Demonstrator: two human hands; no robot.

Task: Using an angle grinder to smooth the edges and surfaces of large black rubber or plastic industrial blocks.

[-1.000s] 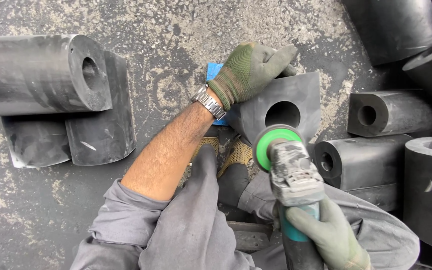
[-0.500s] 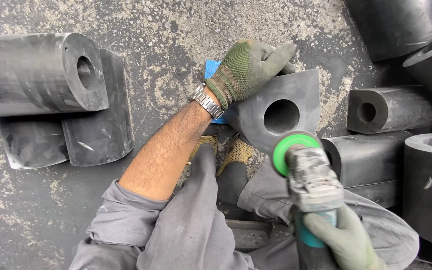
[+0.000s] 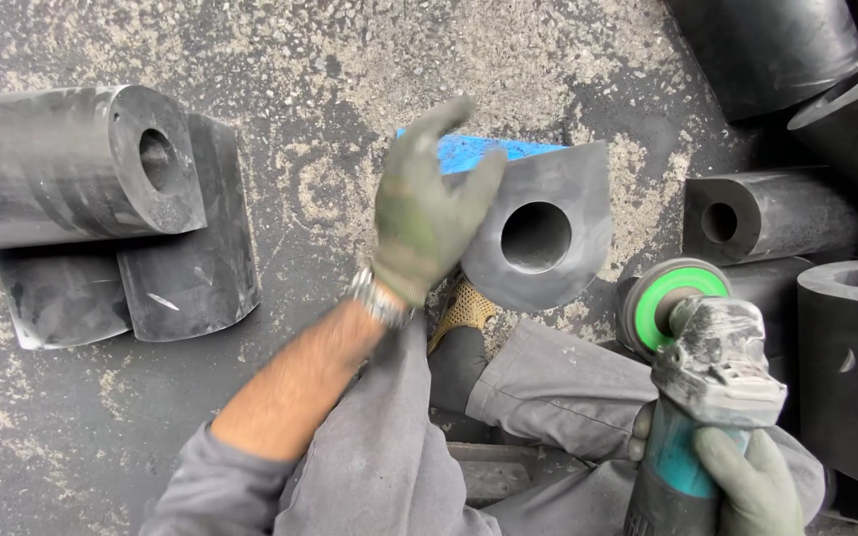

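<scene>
Left hand (image 3: 427, 213) gloved, lifted off the block (image 3: 540, 238), fingers spread and loose, pinching nothing — blurred, hovering just over the block's left edge. Wristwatch (image 3: 374, 298) below the glove, forearm bare, grey sleeve bunched at the elbow.

Right hand (image 3: 755, 486) gloved too, wrapped tight round the teal grip of the grinder (image 3: 712, 377) near the bottom right corner of the floor (image 3: 369, 60). Grinder held clear of the block, well to its right, with the green-backed disc (image 3: 669, 303) turned up and left.

Block black, curved-sided with a round hole through its face, propped upright in the middle of the floor, tilted against a blue pad (image 3: 484, 151) behind it. Yellow-toed shoe (image 3: 464, 308) just below the block, touching or nearly so.

Along the left edge, a long black cylinder (image 3: 62, 164) with a bored end, lying over two flatter black slabs (image 3: 186, 263). Toward the right edge and top right corner, more black bored blocks (image 3: 767, 213) crowded together. Floor dark, dusted with pale grit.
</scene>
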